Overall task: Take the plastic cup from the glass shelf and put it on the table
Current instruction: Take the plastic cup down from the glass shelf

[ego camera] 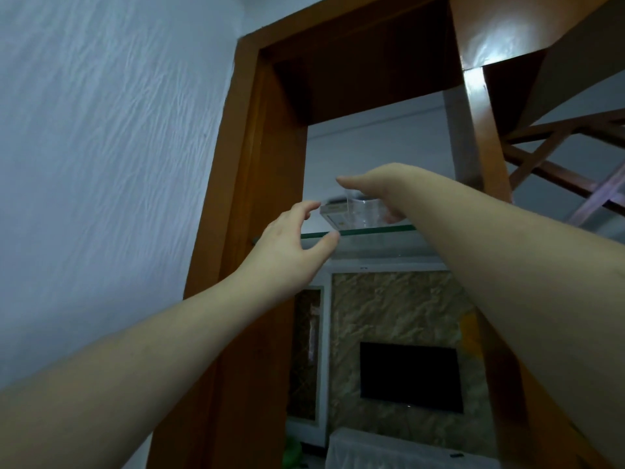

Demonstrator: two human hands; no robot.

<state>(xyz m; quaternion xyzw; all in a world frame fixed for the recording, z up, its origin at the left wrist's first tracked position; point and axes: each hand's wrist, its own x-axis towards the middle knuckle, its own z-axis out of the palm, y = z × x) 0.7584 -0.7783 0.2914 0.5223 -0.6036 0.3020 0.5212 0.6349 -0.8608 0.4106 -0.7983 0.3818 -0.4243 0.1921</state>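
Observation:
A clear plastic cup [363, 211] stands on the glass shelf [375, 229], high inside a wooden frame. My right hand [378, 184] reaches over the shelf with the cup between thumb and fingers. The thumb stretches out above the cup's rim on the left, and the fingertips show through the cup on the right. I cannot tell whether the fingers touch it. My left hand [287, 238] is raised at the shelf's front left edge with its fingers spread, holding nothing and apart from the cup.
A small flat box [333, 216] lies on the shelf just left of the cup. The wooden frame [257, 164] borders the shelf on the left, and a post and lattice [558, 164] on the right. Below are a dark TV [411, 377] and white-covered furniture [389, 448].

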